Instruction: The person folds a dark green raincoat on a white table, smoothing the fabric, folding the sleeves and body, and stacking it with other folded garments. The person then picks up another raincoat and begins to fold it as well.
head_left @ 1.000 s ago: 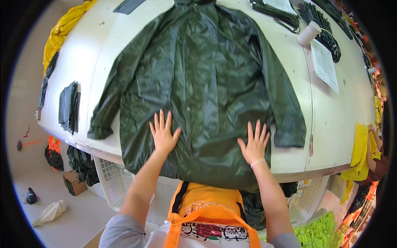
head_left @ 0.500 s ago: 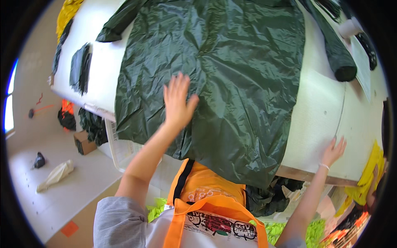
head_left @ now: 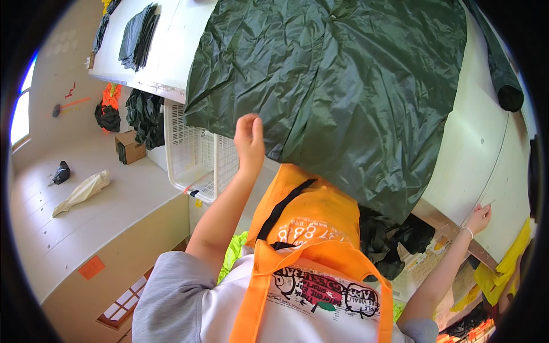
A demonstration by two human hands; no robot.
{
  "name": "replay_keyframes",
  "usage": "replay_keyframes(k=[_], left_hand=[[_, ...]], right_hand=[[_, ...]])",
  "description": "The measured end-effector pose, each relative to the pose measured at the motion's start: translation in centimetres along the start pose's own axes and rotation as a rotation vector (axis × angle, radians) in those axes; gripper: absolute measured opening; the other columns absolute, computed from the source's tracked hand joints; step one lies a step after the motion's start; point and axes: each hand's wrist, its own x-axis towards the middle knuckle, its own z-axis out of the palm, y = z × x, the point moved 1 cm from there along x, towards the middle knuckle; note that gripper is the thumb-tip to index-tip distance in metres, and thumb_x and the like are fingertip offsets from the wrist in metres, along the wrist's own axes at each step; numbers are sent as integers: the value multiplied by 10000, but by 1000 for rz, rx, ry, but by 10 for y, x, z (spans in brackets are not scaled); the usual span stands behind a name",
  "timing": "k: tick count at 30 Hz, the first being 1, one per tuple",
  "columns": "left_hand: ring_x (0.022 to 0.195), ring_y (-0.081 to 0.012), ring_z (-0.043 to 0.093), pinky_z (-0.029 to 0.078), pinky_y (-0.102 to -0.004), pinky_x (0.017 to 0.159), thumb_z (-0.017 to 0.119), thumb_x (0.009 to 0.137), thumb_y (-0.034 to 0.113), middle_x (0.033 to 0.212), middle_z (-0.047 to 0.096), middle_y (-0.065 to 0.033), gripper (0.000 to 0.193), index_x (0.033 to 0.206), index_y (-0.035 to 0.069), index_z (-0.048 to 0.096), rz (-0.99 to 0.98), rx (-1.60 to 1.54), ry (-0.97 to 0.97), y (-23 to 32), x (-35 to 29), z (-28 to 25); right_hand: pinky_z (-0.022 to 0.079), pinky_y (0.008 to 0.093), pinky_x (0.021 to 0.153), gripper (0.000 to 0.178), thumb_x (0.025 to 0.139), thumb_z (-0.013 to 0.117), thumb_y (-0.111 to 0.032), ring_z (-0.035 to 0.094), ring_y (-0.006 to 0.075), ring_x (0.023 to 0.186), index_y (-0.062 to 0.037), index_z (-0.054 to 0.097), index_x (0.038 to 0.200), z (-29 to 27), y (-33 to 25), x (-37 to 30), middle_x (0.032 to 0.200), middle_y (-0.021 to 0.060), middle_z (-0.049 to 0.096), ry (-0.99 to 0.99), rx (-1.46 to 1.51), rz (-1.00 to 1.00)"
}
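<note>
Garment point(head_left: 343, 97), dark green, shiny, creased: one, spread across the white table point(head_left: 469, 154), its near hem point(head_left: 337, 182) overhanging the near edge, above an orange apron point(head_left: 326, 214) worn by the person. Sleeve point(head_left: 498, 74): one in view, at far right, lying on the tabletop. Left hand point(head_left: 250, 140): at the left part of the hem, fingers curled, thumb upward; whether cloth is pinched between them cannot be told. Right hand point(head_left: 479, 218): well apart from the garment, above the table's near right edge, fingertips closed on a thin item point(head_left: 490, 203), too small to identify. Stack of folded dark sheets point(head_left: 139, 37): far left, on the table. White plastic basket point(head_left: 214, 148): left, beneath the tabletop. Dark bundle point(head_left: 383, 243): near right, below the hem. Handling notes, by judgement: slick cloth probably slides readily, so a light, sure hold close to the edge suits the left hand; the overhang is best kept from dragging the rest nearer; the thin item is best kept clear of the cloth, lest it snag; creases ask for flat palms, not tugging.
</note>
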Motion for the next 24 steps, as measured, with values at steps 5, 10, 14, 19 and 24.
replay_keyframes(k=[5,10,14,19,24], left_hand=[[647,-97,561,422,-216,592,637,864,286,758,598,-22,240,864,59,558,-735,-132,-201,-43,-38,-67],[710,-108,609,465,-230,629,662,845,314,822,651,-58,256,862,70,584,-1023,-469,-504,-49,-52,-52],[753,-141,613,483,-242,679,690,824,214,885,654,-88,192,814,61,573,-1099,-655,-617,-51,-42,-45],[778,-165,636,512,-259,729,676,830,134,869,654,-104,139,819,32,582,-1050,-703,-697,-26,-30,-64],[772,-168,639,520,-259,718,660,840,116,845,655,-106,119,848,8,610,-990,-739,-735,-15,-25,-72]], right_hand=[[299,170,518,302,916,558,-241,391,29,606,-36,579,1136,17,-137,-179,750,-52,476,-360,210,53],[452,212,683,202,857,644,-127,530,80,764,-48,596,1036,73,-204,-368,894,3,556,-891,139,-86],[479,226,687,227,811,672,-53,582,119,774,-4,576,1011,96,-230,-450,907,38,547,-1035,276,-218],[504,256,681,252,777,692,-50,609,183,797,-1,580,997,110,-252,-475,951,78,548,-1100,129,-433],[509,260,659,240,773,695,-58,612,194,786,-8,589,982,113,-267,-485,937,81,559,-1087,95,-469]])
